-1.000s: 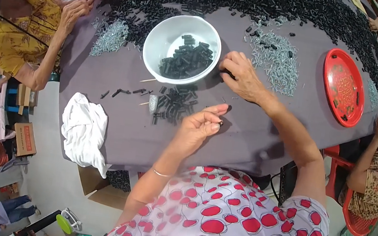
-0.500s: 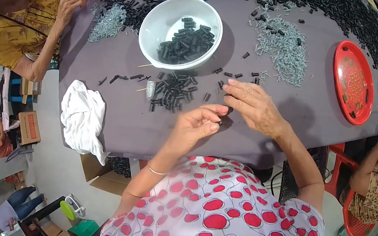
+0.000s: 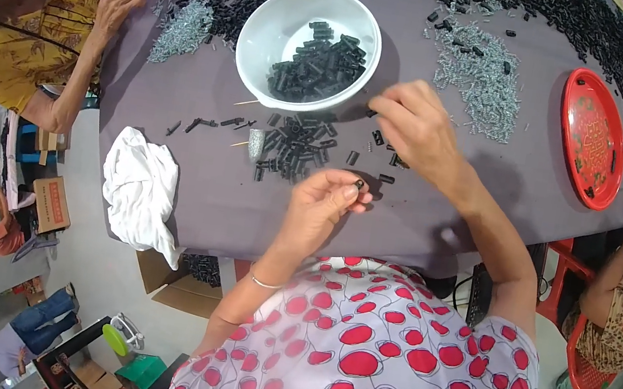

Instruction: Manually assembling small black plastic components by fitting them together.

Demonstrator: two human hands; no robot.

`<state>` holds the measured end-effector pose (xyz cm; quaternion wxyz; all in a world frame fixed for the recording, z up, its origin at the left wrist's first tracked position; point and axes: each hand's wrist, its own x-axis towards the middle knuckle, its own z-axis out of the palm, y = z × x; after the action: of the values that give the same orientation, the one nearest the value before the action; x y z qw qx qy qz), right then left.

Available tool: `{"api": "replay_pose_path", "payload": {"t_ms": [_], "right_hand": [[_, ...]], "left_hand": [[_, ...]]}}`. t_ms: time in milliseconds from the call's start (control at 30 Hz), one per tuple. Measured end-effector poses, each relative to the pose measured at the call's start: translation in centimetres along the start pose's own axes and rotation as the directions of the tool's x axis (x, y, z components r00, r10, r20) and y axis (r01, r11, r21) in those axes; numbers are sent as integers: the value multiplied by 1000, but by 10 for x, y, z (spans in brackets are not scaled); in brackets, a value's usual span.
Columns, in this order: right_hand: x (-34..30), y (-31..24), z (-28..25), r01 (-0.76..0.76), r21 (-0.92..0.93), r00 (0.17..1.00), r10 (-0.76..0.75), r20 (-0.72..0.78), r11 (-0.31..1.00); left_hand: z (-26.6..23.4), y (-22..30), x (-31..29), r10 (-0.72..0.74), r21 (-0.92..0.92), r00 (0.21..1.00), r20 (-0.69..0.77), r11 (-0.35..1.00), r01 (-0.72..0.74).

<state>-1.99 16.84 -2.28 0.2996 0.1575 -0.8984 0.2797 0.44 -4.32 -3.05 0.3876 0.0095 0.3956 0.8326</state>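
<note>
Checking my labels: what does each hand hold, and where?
Left hand pinches a small black tube at its fingertips, by its side. Right hand: cannot tell.

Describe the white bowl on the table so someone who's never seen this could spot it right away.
Start at the grey-covered table and look to its far side, just ahead of the person's right hand. The white bowl stands there, round and deep, partly filled with small black tubes. It is the only white dish; the other dishes on the table, like the flat red plate, are red.
</note>
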Motion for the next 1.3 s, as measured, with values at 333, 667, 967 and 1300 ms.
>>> {"api": "replay_pose_path", "payload": {"t_ms": [333,667,967,1300], "right_hand": [[7,3,11,74,-211,978,-30,205,975],[-28,-61,-29,-694,680,652,609,452,238],[-46,-70,-30,-554,691,791,553,262,465],[-50,-71,-25,-451,575,861,503,80,682]], "left_hand": [[-2,-2,4,9,-32,1000,-29,999,-10],[11,5,2,-38,-15,993,-113,999,37],[31,8,-4,63,276,986,-156,961,-18],[29,4,-4,16,272,985,-169,962,31]]}}
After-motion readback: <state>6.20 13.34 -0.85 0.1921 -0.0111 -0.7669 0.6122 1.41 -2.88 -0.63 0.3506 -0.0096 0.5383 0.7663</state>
